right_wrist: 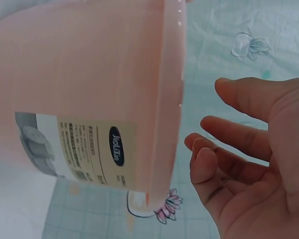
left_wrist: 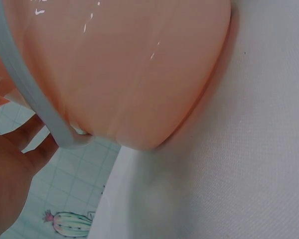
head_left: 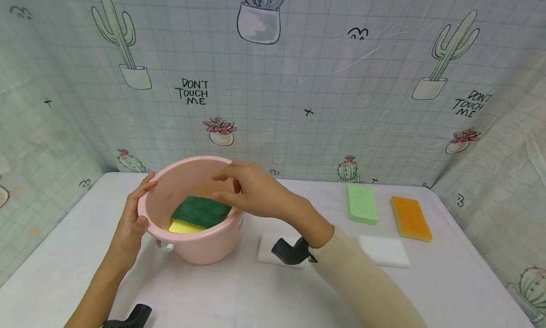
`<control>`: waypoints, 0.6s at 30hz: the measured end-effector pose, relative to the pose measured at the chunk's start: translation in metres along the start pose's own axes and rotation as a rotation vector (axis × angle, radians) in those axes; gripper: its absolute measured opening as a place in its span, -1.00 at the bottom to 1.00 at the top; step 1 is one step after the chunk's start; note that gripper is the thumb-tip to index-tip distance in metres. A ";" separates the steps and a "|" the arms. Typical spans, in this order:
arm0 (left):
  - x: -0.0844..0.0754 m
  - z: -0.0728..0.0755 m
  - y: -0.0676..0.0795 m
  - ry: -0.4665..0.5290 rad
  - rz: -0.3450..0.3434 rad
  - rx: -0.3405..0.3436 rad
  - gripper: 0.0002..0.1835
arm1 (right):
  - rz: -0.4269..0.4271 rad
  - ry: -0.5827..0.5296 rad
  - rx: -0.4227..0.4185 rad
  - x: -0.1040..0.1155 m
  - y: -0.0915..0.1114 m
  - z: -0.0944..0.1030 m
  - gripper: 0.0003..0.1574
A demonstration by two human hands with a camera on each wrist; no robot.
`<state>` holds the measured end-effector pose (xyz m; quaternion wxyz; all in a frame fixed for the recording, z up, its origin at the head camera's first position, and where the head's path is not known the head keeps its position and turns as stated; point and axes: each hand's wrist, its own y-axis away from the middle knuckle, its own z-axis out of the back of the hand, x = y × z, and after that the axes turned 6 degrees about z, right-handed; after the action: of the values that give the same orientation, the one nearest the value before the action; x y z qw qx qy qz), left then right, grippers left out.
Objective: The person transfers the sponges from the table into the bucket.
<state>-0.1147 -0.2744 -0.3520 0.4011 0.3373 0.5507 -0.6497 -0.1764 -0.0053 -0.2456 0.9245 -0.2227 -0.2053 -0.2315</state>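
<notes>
A pink bucket (head_left: 209, 245) stands on the table's left side, with a scouring sponge (head_left: 200, 212) inside it, dark green on top and yellow below. My left hand (head_left: 130, 221) holds the bucket's left rim, its thumb at the near side and fingers further round. In the left wrist view that hand's fingers (left_wrist: 25, 132) reach behind the bucket's pale handle (left_wrist: 37, 99). Over the bucket's right rim hovers my right hand (head_left: 256, 188), fingers loosely bent and apart, nothing between them. The right wrist view shows this hand (right_wrist: 254, 149) clear of the bucket's rim.
To the right lie a light green sponge (head_left: 361, 204), an orange sponge (head_left: 411, 218) and a white block (head_left: 384, 250). Another white block (head_left: 268, 250) is partly hidden under my right wrist. A cactus-print curtain (head_left: 324, 81) hangs behind the white table (head_left: 204, 295).
</notes>
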 end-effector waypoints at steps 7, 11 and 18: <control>-0.002 -0.001 0.000 -0.033 0.009 -0.009 -0.32 | 0.064 0.009 -0.117 -0.007 0.020 0.009 -0.58; -0.003 -0.001 0.000 -0.036 0.029 -0.018 -0.32 | 0.077 0.039 -0.147 -0.013 0.033 0.009 -0.59; -0.002 -0.002 0.001 -0.008 0.027 -0.020 -0.30 | 0.041 0.065 -0.221 -0.030 0.060 0.012 -0.55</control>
<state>-0.1128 -0.2722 -0.3511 0.4155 0.3382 0.5510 -0.6399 -0.1724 0.0586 -0.2688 0.9050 -0.3199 -0.1439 -0.2408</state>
